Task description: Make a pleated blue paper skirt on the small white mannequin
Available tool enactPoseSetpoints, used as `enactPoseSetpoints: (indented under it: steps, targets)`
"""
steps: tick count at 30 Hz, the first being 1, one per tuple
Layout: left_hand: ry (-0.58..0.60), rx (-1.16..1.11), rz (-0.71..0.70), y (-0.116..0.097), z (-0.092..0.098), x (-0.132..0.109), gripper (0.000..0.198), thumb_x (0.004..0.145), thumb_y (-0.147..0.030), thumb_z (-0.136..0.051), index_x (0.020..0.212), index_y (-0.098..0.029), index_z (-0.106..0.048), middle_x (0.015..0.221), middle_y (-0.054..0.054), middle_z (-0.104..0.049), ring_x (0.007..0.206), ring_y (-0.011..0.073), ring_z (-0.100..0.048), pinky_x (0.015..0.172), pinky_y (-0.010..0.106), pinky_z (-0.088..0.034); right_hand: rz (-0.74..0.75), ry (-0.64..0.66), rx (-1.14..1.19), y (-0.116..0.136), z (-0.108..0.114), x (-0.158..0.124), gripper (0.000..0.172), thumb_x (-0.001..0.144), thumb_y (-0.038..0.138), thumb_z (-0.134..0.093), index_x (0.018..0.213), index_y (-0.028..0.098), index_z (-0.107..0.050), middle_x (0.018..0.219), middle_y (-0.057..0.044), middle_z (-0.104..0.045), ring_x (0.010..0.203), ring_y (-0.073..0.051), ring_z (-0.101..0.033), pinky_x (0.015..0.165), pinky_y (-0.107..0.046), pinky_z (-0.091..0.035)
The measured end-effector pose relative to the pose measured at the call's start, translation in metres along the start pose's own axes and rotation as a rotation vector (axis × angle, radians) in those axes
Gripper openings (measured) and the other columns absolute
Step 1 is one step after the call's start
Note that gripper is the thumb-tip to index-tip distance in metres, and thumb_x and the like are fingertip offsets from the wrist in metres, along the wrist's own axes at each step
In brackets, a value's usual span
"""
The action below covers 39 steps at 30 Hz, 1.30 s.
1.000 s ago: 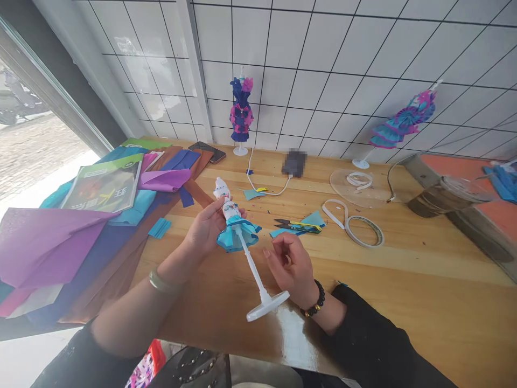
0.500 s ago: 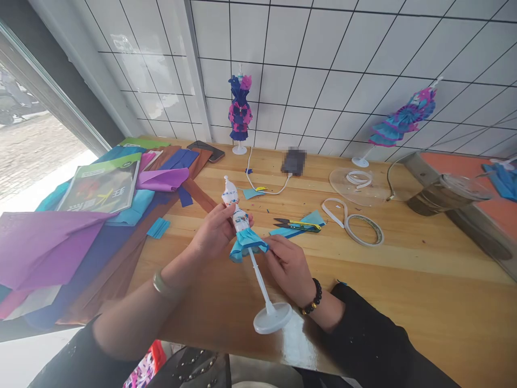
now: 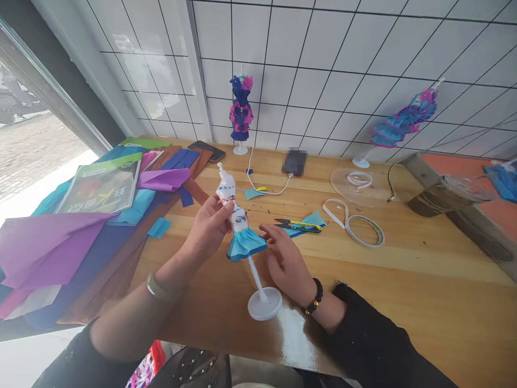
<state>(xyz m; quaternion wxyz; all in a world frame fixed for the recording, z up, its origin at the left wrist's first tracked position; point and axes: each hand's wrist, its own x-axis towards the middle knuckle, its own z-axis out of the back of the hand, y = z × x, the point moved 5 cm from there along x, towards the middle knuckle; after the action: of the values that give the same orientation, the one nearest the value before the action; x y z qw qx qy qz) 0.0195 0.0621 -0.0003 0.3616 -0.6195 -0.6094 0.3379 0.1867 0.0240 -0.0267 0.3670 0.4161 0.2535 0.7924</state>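
Gripping the small white dress form at its bodice, the left hand held it tilted, its blue skirt just beside the right hand, whose fingers were loosely parted; whether they touched the hem could not be told. Well left of the left hand lay a green-topped packet bearing large pale characters, too blurred to read.

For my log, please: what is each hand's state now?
Left hand: closed, holding the small mannequin.
Right hand: open, loosely bent beside the blue skirt; contact unclear.
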Motion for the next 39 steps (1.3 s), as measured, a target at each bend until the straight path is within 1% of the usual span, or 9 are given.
enactPoseSetpoints:
  steps: [6,9,12,16,21,26,30,34,39]
  targets:
    - [-0.052,0.088,-0.142,-0.003,0.008,0.0,0.042,0.069,-0.032,-0.075,0.101,-0.02,-0.051,0.081,-0.002,-0.059,0.064,0.0106,-0.057,0.059,0.025,-0.05,-0.322,-0.05,0.376,-0.007,0.009,0.018,0.026,0.087,0.027,-0.052,0.111,0.021,-0.058,0.108,-0.008,-0.067,0.102,-0.02,-0.06,0.089,-0.039,-0.046]
    - [-0.086,0.144,-0.182,-0.004,0.01,0.001,0.048,0.066,-0.032,-0.077,0.103,-0.019,-0.05,0.088,0.001,-0.061,0.073,0.0127,-0.059,0.061,0.024,-0.049,-0.498,0.094,0.619,-0.002,0.003,0.035,0.039,0.082,0.04,-0.06,0.115,0.019,-0.057,0.104,-0.008,-0.069,0.1,-0.019,-0.061,0.087,-0.035,-0.046]
    - [-0.137,0.179,-0.189,-0.008,0.011,0.001,0.054,0.062,-0.033,-0.08,0.102,-0.017,-0.048,0.089,0.002,-0.062,0.078,0.0147,-0.06,0.061,0.024,-0.048,-0.564,0.263,0.733,0.009,-0.006,0.05,0.064,0.076,0.042,-0.067,0.129,0.016,-0.044,0.093,-0.005,-0.069,0.083,-0.015,-0.062,0.072,-0.029,-0.047]
    - [-0.152,0.183,-0.162,-0.014,0.008,0.0,0.059,0.058,-0.036,-0.081,0.1,-0.015,-0.045,0.087,0.003,-0.062,0.077,0.015,-0.06,0.061,0.025,-0.048,-0.554,0.386,0.58,0.02,-0.013,0.065,0.082,0.074,0.044,-0.07,0.141,0.018,-0.03,0.071,0.004,-0.059,0.057,-0.009,-0.047,0.05,-0.023,-0.034]
    - [-0.13,0.204,-0.172,-0.019,0.008,-0.001,0.061,0.057,-0.037,-0.082,0.1,-0.016,-0.044,0.089,0.004,-0.063,0.082,0.0164,-0.06,0.064,0.025,-0.048,-0.548,0.421,0.541,0.026,-0.022,0.072,0.079,0.074,0.036,-0.07,0.14,0.018,-0.032,0.053,0.01,-0.04,0.046,-0.006,-0.032,0.042,-0.021,-0.023]
    - [-0.025,0.21,-0.155,-0.019,0.01,-0.001,0.063,0.07,-0.058,-0.065,0.113,-0.017,-0.043,0.089,0.005,-0.063,0.073,0.0165,-0.059,0.061,0.028,-0.046,-0.541,0.423,0.794,0.022,-0.021,0.076,0.085,0.072,0.035,-0.071,0.142,0.023,-0.025,0.069,0.003,-0.06,0.058,-0.011,-0.053,0.05,-0.023,-0.039]
    - [-0.041,0.176,-0.117,-0.017,0.014,-0.001,0.051,0.086,-0.06,-0.039,0.114,-0.018,-0.045,0.093,0.008,-0.063,0.084,0.0198,-0.06,0.074,0.035,-0.047,-0.448,0.334,0.815,0.018,0.005,0.088,0.083,0.074,0.033,-0.071,0.142,0.024,-0.023,0.085,-0.002,-0.067,0.072,-0.014,-0.06,0.058,-0.025,-0.045]
    - [-0.044,0.336,-0.227,-0.019,0.013,-0.005,0.044,0.088,-0.052,-0.042,0.117,-0.019,-0.046,0.1,0.009,-0.06,0.097,0.022,-0.057,0.083,0.037,-0.046,-0.397,0.244,0.802,0.012,0.028,0.096,0.084,0.076,0.031,-0.07,0.143,0.025,-0.019,0.078,0.001,-0.066,0.059,-0.009,-0.055,0.049,-0.021,-0.041]
    - [0.067,0.633,-0.499,-0.026,0.003,-0.018,0.047,0.082,-0.045,-0.057,0.12,-0.02,-0.044,0.113,0.012,-0.053,0.107,0.0251,-0.052,0.092,0.043,-0.043,-0.392,0.203,0.837,0.007,0.033,0.099,0.088,0.076,0.03,-0.07,0.144,0.024,-0.014,0.075,0.003,-0.065,0.057,-0.009,-0.054,0.048,-0.02,-0.041]
